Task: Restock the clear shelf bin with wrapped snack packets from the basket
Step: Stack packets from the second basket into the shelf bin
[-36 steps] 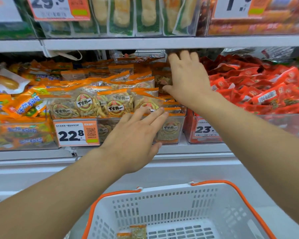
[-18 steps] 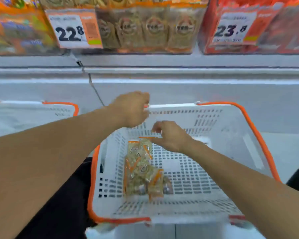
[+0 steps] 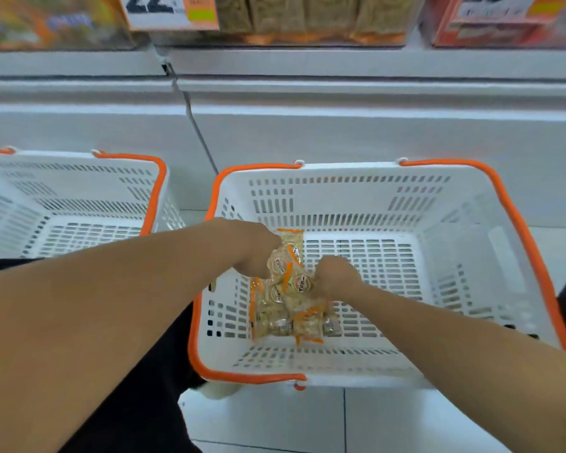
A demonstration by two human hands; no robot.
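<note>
A white basket (image 3: 471,223) with orange handles stands on the floor below me. Several clear snack packets (image 3: 288,318) with orange strips and round labels lie on its floor at the left. My left hand (image 3: 255,246) reaches down into the basket and grips packets at the top of the pile. My right hand (image 3: 334,276) is beside it and grips a packet with a round label (image 3: 303,282). The clear shelf bin (image 3: 314,18) with the same packets shows at the top edge, blurred.
A second white basket (image 3: 79,197) with orange handles stands to the left. A red-packet bin (image 3: 504,21) sits right of the clear bin, an orange-packet bin (image 3: 46,21) left. The white shelf front (image 3: 307,93) runs across above the baskets. Dark clothing shows at the lower left.
My view dropped from the shelf to the basket. Both hands left the shelf bin, came down into the basket and closed on packets in the pile.
</note>
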